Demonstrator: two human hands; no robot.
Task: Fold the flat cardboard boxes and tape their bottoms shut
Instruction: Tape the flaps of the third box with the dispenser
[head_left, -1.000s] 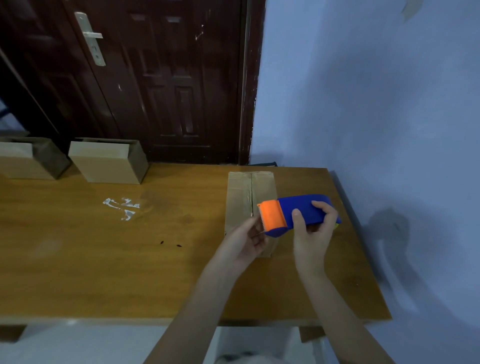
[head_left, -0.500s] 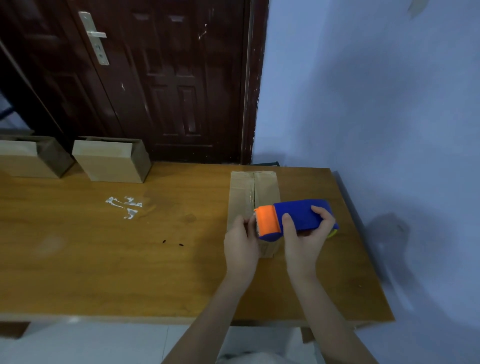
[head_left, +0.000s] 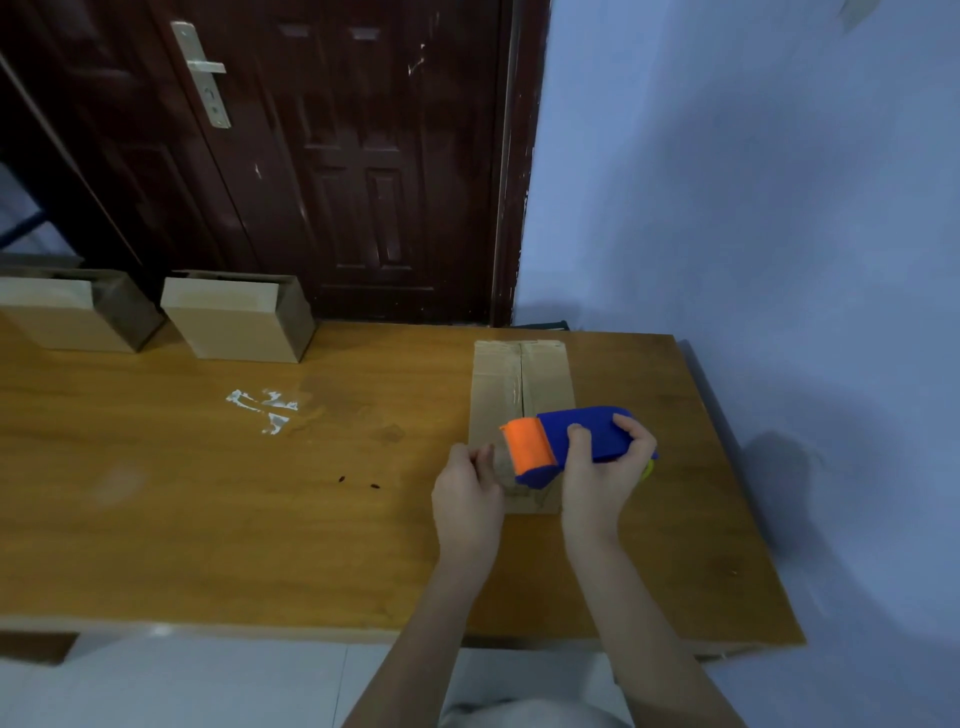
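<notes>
A folded cardboard box (head_left: 522, 384) stands on the wooden table (head_left: 208, 519) with its bottom flaps up and the seam running away from me. My right hand (head_left: 605, 467) grips a blue tape dispenser (head_left: 576, 436) with an orange front, held over the near end of the box. My left hand (head_left: 467, 493) pinches the clear tape end (head_left: 501, 460) drawn out from the dispenser's orange mouth, just left of the box's near corner.
Two folded boxes (head_left: 236, 319) (head_left: 67, 314) stand at the table's back left. White tape scraps (head_left: 262, 408) and small dark specks (head_left: 358, 483) lie mid-table. A dark door (head_left: 337, 156) and a blue wall (head_left: 753, 208) close off the back and right.
My left hand has drawn leftward from the dispenser's mouth, pulling a short stretch of tape out. The dispenser has stayed over the near end of the box.
</notes>
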